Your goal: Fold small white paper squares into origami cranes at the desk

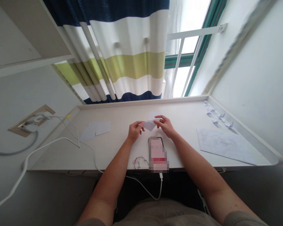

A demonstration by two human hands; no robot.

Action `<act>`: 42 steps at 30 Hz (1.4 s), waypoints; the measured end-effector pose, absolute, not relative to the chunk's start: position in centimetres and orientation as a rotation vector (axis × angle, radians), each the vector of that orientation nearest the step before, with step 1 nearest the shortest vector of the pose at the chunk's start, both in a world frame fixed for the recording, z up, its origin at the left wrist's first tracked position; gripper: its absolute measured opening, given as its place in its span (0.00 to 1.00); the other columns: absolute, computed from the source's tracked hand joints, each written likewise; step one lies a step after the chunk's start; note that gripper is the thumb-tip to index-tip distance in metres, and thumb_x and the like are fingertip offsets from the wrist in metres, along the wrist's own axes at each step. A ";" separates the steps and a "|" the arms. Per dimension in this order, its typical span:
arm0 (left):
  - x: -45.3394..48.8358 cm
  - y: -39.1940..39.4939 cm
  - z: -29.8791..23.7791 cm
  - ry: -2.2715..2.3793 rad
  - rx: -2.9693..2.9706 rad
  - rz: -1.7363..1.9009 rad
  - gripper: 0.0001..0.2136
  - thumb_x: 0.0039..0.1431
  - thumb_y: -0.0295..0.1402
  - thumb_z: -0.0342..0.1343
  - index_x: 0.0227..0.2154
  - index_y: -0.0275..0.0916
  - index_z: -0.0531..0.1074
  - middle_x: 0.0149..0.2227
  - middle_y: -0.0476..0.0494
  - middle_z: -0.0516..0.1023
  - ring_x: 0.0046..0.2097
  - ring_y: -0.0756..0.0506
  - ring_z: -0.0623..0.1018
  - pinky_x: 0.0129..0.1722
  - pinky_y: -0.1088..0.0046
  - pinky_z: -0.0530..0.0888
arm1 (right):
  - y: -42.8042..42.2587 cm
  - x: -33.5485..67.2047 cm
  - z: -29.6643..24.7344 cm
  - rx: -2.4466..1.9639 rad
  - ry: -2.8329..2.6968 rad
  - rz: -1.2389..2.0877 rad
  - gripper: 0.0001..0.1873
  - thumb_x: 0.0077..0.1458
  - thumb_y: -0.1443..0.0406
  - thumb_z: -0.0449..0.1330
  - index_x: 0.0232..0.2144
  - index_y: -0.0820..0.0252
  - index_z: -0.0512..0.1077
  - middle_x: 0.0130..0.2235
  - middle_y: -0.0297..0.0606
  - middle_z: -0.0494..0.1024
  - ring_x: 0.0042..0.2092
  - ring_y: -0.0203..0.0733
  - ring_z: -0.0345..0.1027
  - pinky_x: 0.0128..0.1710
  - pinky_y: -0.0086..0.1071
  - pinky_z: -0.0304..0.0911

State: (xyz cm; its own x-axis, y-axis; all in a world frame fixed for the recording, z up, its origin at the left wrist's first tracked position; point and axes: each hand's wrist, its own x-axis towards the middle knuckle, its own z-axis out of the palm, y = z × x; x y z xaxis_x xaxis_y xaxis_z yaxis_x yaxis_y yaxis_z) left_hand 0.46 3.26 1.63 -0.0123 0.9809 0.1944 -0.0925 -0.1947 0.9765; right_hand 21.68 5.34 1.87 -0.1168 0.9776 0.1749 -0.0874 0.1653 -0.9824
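Note:
Between my two hands is a small folded sheet of white paper (149, 126), raised a little over the white desk (122, 153). My left hand (135, 130) pinches its left corner between thumb and finger. At the right corner, my right hand (165, 125) grips the paper the same way. Another pale paper (153, 115) lies flat on the desk just behind the folded one. Directly below my hands rests a phone (157, 153), its screen blurred out, plugged into a white cable (160, 185).
A beaded bracelet (139, 162) lies left of the phone. White paper squares (102, 128) are at the left. Several folded paper cranes (216, 123) stand at the back right, behind a written sheet (223, 145). A charging cable (61, 140) crosses the desk's left side from a wall socket (30, 121).

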 end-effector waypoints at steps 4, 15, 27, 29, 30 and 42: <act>0.5 3.4 1.3 1.078 1.345 1.432 0.19 0.56 0.48 0.67 0.39 0.36 0.84 0.28 0.42 0.82 0.28 0.48 0.79 0.19 0.75 0.71 | 5.3 21.5 2.0 -0.924 -1.286 1.213 0.29 0.47 0.44 0.74 0.43 0.54 0.77 0.27 0.31 0.76 0.30 0.41 0.70 0.33 0.37 0.68; 0.9 3.0 1.3 0.947 1.379 1.345 0.20 0.54 0.50 0.70 0.38 0.37 0.84 0.45 0.38 0.86 0.44 0.40 0.84 0.39 0.63 0.84 | 5.4 21.1 1.9 -0.847 -1.149 1.272 0.36 0.42 0.48 0.78 0.50 0.53 0.73 0.35 0.37 0.85 0.38 0.47 0.77 0.43 0.43 0.73; 0.9 3.7 0.6 0.868 1.038 1.505 0.23 0.48 0.37 0.76 0.47 0.42 0.76 0.54 0.42 0.80 0.49 0.45 0.81 0.52 0.64 0.76 | 4.9 20.3 1.8 -0.801 -1.087 1.323 0.31 0.43 0.54 0.78 0.49 0.54 0.75 0.37 0.36 0.85 0.36 0.43 0.75 0.39 0.39 0.72; 1.0 3.6 0.7 0.886 1.082 1.506 0.21 0.50 0.38 0.75 0.46 0.42 0.78 0.54 0.41 0.81 0.48 0.43 0.82 0.50 0.63 0.77 | 4.9 20.3 1.8 -0.806 -1.086 1.323 0.30 0.43 0.56 0.77 0.48 0.53 0.75 0.36 0.35 0.84 0.35 0.42 0.75 0.38 0.39 0.72; 1.1 3.5 0.7 0.896 1.112 1.512 0.20 0.50 0.38 0.74 0.45 0.41 0.79 0.53 0.40 0.83 0.49 0.42 0.82 0.50 0.62 0.78 | 4.8 20.2 1.8 -0.808 -1.089 1.324 0.30 0.43 0.56 0.77 0.48 0.53 0.75 0.36 0.35 0.84 0.35 0.42 0.75 0.38 0.39 0.72; 0.8 3.3 0.6 1.073 1.688 1.517 0.10 0.58 0.38 0.70 0.42 0.43 0.86 0.48 0.40 0.85 0.51 0.41 0.82 0.56 0.60 0.77 | 5.3 20.3 0.6 -0.914 -1.347 1.168 0.20 0.47 0.54 0.74 0.41 0.58 0.83 0.32 0.37 0.83 0.33 0.42 0.74 0.35 0.37 0.69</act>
State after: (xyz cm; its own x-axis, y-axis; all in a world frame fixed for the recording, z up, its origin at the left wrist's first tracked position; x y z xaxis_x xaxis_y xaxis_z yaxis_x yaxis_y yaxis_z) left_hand 0.76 3.30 0.60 0.0102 0.8761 0.4820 0.1629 -0.4771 0.8636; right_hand 20.32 5.35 0.59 -0.1244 0.9646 0.2326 -0.0936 0.2219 -0.9706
